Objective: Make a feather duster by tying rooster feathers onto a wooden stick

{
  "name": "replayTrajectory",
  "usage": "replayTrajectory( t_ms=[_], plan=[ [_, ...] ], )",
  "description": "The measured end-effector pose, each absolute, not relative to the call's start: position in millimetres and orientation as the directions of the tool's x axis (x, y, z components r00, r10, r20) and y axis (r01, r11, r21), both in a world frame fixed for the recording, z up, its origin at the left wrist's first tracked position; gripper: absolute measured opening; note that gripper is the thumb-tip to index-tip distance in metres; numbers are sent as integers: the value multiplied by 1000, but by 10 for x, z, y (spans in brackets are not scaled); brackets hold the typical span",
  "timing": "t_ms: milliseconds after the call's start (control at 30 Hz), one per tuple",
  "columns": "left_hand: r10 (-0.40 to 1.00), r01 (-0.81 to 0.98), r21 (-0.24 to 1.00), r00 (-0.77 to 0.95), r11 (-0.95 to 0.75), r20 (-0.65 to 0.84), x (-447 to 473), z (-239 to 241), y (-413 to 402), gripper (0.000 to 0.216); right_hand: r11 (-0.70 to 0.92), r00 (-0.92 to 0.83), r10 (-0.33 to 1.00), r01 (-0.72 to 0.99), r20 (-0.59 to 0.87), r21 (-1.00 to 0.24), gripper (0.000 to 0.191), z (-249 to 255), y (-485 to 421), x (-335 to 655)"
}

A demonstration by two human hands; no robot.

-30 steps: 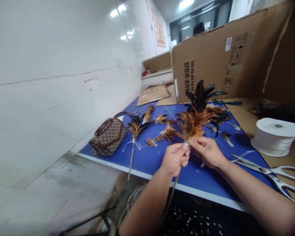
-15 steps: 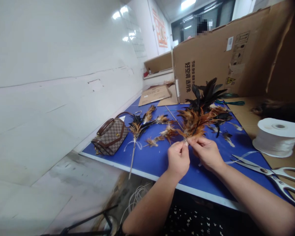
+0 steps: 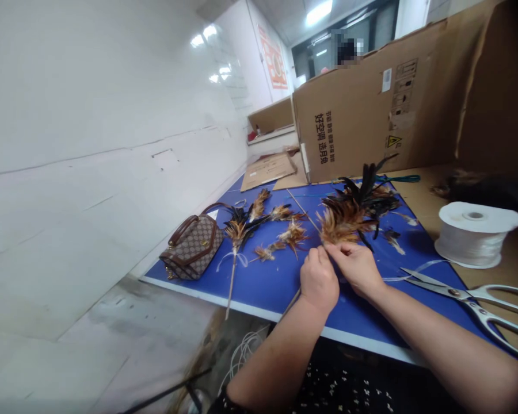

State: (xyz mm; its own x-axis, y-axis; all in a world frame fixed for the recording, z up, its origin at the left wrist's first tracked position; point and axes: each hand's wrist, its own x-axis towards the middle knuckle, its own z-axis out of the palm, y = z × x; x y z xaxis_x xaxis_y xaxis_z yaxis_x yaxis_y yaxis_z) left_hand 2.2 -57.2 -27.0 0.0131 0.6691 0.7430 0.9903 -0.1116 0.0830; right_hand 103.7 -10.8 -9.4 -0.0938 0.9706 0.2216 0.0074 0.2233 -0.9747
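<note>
My left hand [image 3: 320, 282] is closed in a fist around a thin stick [image 3: 292, 302], whose lower end shows below the wrist. Just above it, my right hand [image 3: 356, 269] pinches the base of a bunch of brown and black feathers [image 3: 345, 215]. The fingers hide where stick and feathers meet. To the left lies another feathered stick [image 3: 236, 233], tied with a clear ribbon, its end past the table edge. Several loose feather tufts [image 3: 292, 234] lie between. Open-bladed scissors [image 3: 455, 293] rest right of my right hand, beside a translucent ribbon [image 3: 395, 279].
A white ribbon spool [image 3: 470, 247] stands at the right on cardboard. A large cardboard box [image 3: 354, 129] rises behind the blue table [image 3: 259, 287]. A patterned handbag [image 3: 196, 247] sits at the left by the white wall [image 3: 90, 115]. Another stick [image 3: 302, 204] lies behind the hands.
My left hand has turned into a fist, back upward, and a stick now shows below it. The feather bunch has tipped lower and to the right. The view has shifted slightly.
</note>
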Motion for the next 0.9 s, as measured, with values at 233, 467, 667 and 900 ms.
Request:
replayTrajectory(
  t_ms=[233, 467, 667, 900],
  plan=[
    [755, 908, 345, -50, -239, 654, 19, -85, -740, 37, 219, -106, 968, -87, 228, -972, 42, -72, -68, 1062],
    [992, 82, 992, 67, 97, -103, -202, 239, -870, 39, 87, -160, 975, -366, 154, -926, 44, 55, 56, 1222],
    [944, -266, 928, 269, 262, -190, -325, 214, -839, 49, 59, -243, 954, -424, 176, -904, 44, 162, 33, 1263],
    [934, -212, 928, 257, 305, -249, -364, 271, -765, 54, 82, -238, 949, -449, 208, -890, 39, 162, 43, 1246]
  ],
)
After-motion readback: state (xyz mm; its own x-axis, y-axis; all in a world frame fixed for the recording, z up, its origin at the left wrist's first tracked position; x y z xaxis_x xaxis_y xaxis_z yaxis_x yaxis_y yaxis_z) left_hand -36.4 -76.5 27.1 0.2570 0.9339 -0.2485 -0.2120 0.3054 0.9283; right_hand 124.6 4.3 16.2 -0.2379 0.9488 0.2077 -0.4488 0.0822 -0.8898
